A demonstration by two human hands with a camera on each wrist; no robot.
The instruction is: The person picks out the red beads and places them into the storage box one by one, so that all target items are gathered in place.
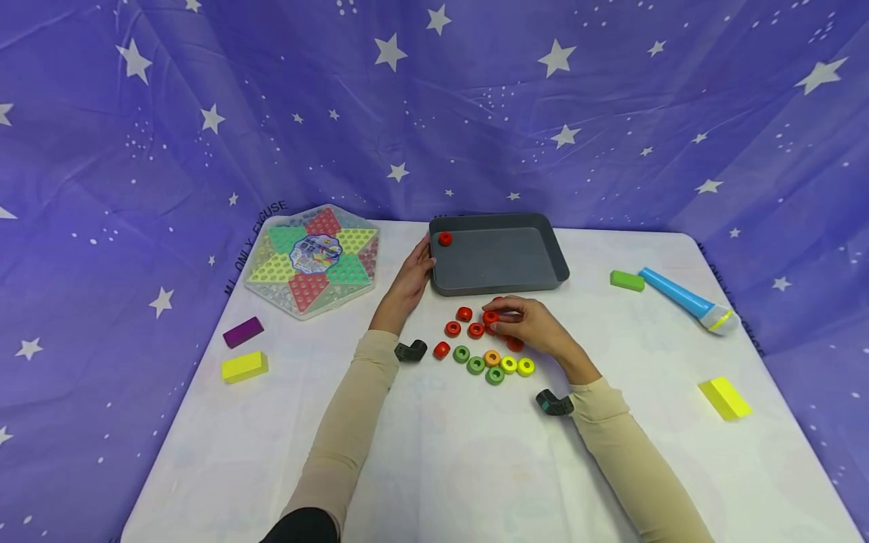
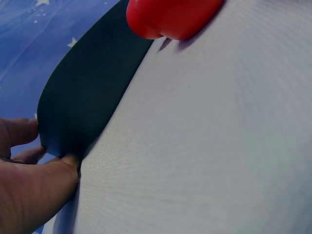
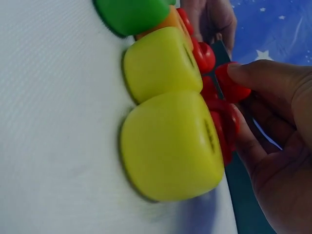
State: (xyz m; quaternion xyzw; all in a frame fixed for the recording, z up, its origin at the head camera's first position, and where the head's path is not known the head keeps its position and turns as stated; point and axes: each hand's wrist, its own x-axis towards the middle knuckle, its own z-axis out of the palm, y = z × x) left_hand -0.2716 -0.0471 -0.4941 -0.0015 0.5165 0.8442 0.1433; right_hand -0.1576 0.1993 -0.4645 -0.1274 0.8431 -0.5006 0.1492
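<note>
A dark grey tray lies on the table with one red bead in its far left corner. My left hand touches the tray's left wall, its fingers extended along it; the left wrist view shows the thumb at a lower corner. My right hand pinches a red bead between thumb and fingers, above other beads in front of the tray. Several red beads lie there, partly hidden by that hand. Nearer are green beads, an orange bead and two yellow beads.
A hexagonal game box sits at the back left. Purple and yellow blocks lie in front of it. On the right are a green block, a blue toy microphone and another yellow block. A starry curtain hangs behind.
</note>
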